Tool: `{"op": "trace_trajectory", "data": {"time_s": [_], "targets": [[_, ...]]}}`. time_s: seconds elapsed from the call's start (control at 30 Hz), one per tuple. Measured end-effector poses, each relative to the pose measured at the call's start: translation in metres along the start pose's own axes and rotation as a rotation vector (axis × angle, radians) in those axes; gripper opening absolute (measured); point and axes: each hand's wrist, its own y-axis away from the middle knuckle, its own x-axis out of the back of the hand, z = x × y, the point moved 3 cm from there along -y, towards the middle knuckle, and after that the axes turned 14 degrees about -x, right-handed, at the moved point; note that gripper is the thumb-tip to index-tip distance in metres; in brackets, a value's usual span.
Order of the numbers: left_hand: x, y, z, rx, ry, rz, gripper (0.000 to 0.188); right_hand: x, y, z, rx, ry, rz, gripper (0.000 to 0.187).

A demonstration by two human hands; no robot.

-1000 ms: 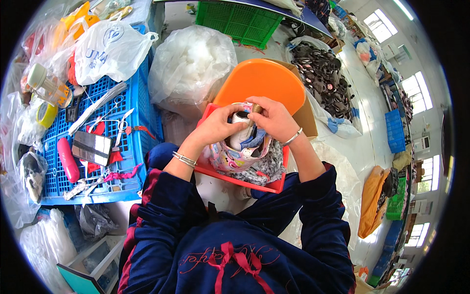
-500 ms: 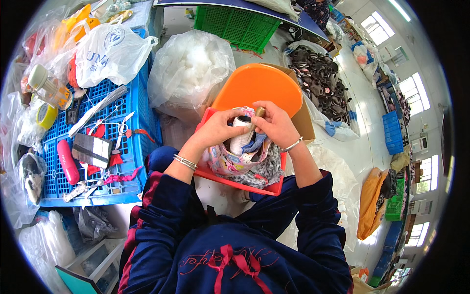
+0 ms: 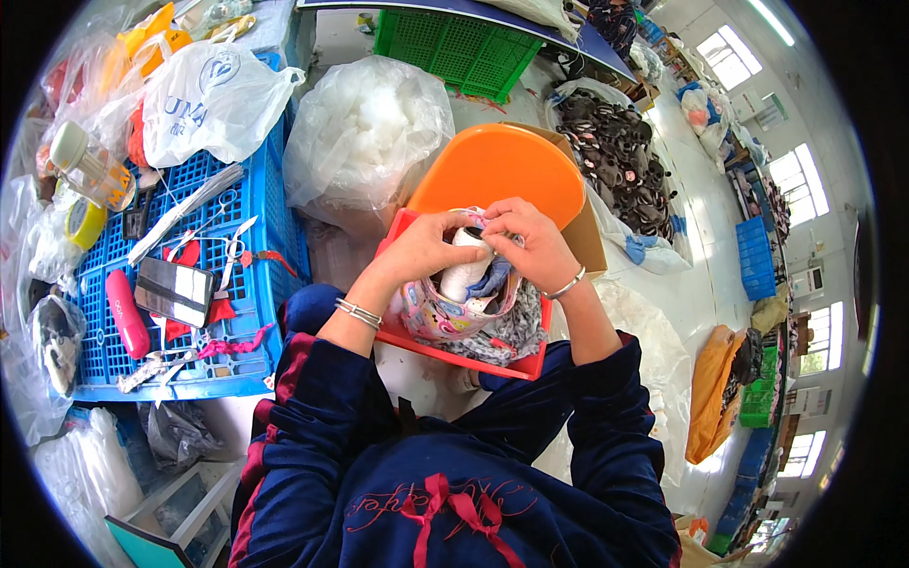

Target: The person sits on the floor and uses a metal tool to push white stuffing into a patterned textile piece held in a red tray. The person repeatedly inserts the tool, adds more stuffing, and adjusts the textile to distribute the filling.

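Hands shift slightly since the earlier frame: both now close tighter over the white stuffed piece [image 3: 466, 270], frame centre. Left hand [image 3: 421, 251] wraps its side, right hand [image 3: 532, 241] pinches its top edge along with the patterned fabric cover [image 3: 437, 312]. Looks like mid-stuffing or closing; next move likely needs a steady pinch at the rim. Red tray [image 3: 445, 350] under it holds fabric scraps. Blue crate [image 3: 275, 204], left, carries scissors [image 3: 232, 251], a phone [image 3: 173, 291]. Clear bag [image 3: 365, 133] holds white fibrefill.
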Motion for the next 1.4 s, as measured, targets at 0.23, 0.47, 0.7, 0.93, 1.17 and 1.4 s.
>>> {"op": "trace_trajectory", "data": {"time_s": [0.23,0.47,0.7,0.93,1.17,1.4], "targets": [[0.002,0.001,-0.003,-0.032,-0.037,-0.062,0.057,0.001,-0.005,0.015,-0.28,-0.346,-0.074,0.008],[0.006,-0.001,-0.005,0.01,-0.008,0.055,0.059,0.017,-0.003,0.012,-0.234,-0.482,0.198,0.013],[0.01,-0.004,-0.005,0.016,-0.047,0.083,0.053,0.024,0.007,0.014,-0.369,-0.906,0.121,0.012],[0.009,-0.002,-0.005,0.026,0.0,0.073,0.047,0.021,0.012,0.029,-0.371,-0.983,0.182,0.015],[0.012,-0.002,0.002,0.124,0.011,0.161,0.053,0.018,0.022,0.041,-0.382,-1.02,0.145,0.013],[0.022,-0.004,-0.014,-0.002,0.222,0.527,0.047,-0.008,0.023,0.046,-0.531,-0.897,0.12,0.02]]}}
